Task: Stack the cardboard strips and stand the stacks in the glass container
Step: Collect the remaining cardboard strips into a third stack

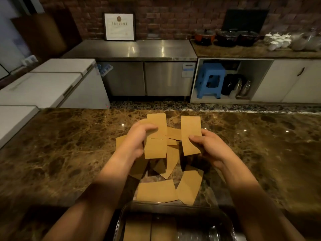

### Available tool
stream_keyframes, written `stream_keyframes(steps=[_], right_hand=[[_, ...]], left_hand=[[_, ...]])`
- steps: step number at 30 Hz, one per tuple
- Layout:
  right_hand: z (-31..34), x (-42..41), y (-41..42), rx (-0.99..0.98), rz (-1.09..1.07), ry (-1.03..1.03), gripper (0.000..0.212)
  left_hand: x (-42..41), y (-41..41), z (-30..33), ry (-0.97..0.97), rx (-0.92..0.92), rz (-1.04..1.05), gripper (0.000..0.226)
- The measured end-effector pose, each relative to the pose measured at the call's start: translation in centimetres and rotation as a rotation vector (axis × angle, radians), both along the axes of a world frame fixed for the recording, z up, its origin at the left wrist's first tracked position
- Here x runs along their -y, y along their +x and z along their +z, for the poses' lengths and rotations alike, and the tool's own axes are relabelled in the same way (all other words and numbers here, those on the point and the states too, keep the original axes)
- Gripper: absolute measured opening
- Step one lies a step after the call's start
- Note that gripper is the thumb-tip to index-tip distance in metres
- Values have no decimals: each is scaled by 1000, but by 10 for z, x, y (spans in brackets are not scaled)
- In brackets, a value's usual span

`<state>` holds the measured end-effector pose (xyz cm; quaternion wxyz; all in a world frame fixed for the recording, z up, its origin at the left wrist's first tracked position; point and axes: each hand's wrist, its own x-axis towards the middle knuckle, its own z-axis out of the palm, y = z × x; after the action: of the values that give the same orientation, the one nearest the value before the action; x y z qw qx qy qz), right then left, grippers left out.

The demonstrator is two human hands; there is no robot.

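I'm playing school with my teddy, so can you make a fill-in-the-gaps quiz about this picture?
1. The left hand grips a ____ of cardboard strips.
2. The right hand pinches a single ____.
3. Loose strips lie on the brown ____ counter.
4. The glass container sits ____ to the person.

Missing words: stack, strip, marble, nearest

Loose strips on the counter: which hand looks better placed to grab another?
Probably the right hand: it pinches one strip, while the left hand grips a fuller stack.
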<state>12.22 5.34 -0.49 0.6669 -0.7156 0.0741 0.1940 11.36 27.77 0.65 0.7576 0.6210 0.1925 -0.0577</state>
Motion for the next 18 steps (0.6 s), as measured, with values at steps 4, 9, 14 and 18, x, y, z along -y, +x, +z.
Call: stream_keyframes(steps=[4, 9, 14, 18], right_hand=[[20, -11, -15, 4, 88, 314, 25], [38, -33, -33, 75, 209, 298, 26], [41, -41, -39, 200, 164, 154, 24], [42, -33, -38, 186, 37, 203, 23]], left_hand=[[-1, -11, 19, -333, -19, -34, 24], [8, -22, 33, -303, 118, -47, 32], [13, -31, 40, -299, 172, -68, 40], [9, -33, 42, -516, 181, -89, 38]])
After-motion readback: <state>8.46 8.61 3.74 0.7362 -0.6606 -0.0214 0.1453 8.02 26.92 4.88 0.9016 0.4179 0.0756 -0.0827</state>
